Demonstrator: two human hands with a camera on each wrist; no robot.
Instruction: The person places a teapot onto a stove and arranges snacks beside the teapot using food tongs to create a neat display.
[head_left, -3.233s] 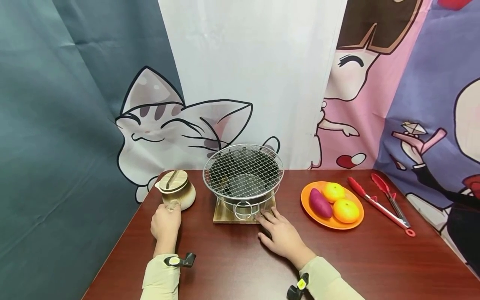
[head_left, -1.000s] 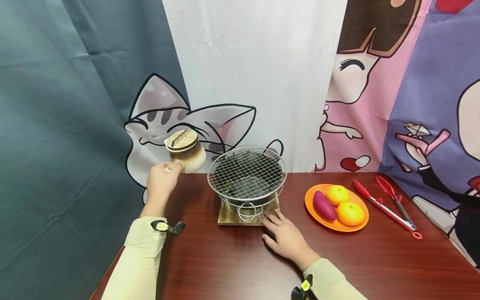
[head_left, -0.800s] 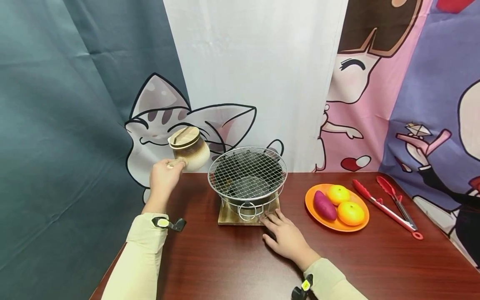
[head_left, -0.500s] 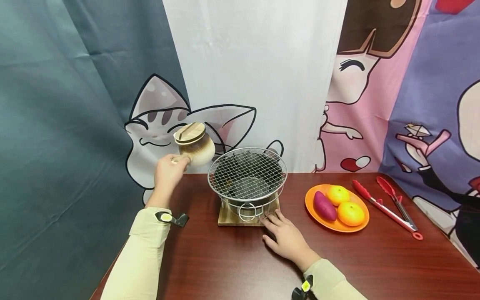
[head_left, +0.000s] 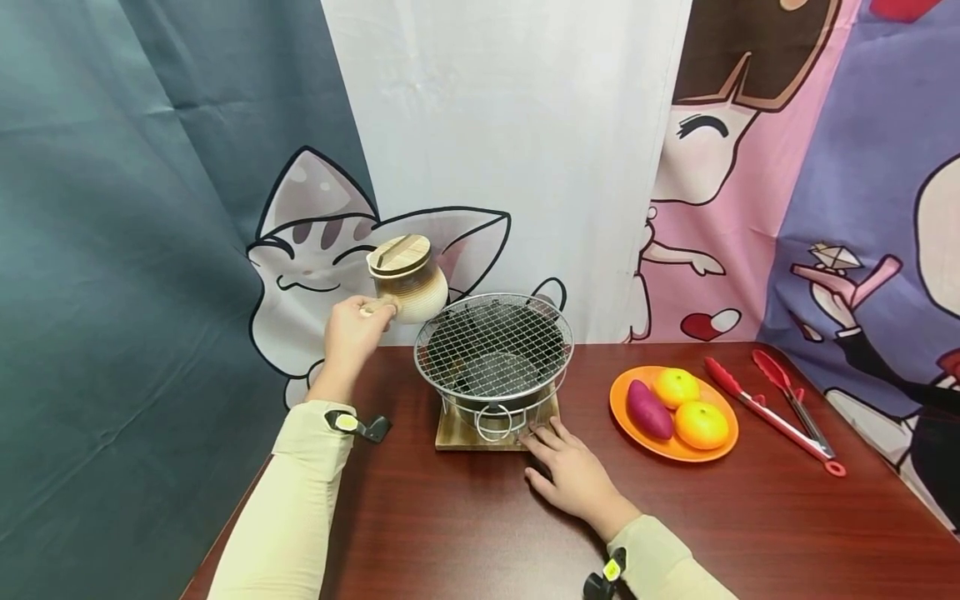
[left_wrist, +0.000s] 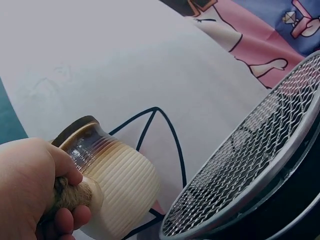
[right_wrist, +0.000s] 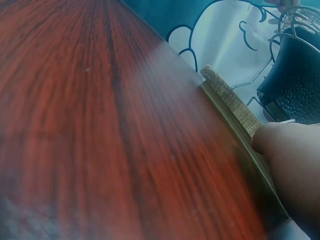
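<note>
My left hand (head_left: 358, 332) grips the twine-wrapped side handle (left_wrist: 75, 194) of a small ceramic teapot (head_left: 420, 293), brown at the neck and cream below. A wooden lid (head_left: 400, 254) sits on it. The teapot is raised in the air, just left of the round wire grill net (head_left: 495, 350) and slightly tilted. That net lies on a black stove (right_wrist: 292, 75), which stands on a square wooden board (head_left: 459, 435). My right hand (head_left: 573, 475) lies with fingers spread, fingertips on the board's front right corner; in the right wrist view its thumb side is at the board's edge.
To the right, an orange plate (head_left: 628, 425) holds a purple sweet potato (head_left: 649, 411) and two oranges (head_left: 701, 425). Red-tipped tongs (head_left: 780, 421) lie beyond it. A printed cloth backdrop (head_left: 517, 150) hangs behind the dark red table (head_left: 450, 525).
My left hand has lifted the teapot off the table's left side and carried it up and rightward to the grill net's edge. The right hand stays in place.
</note>
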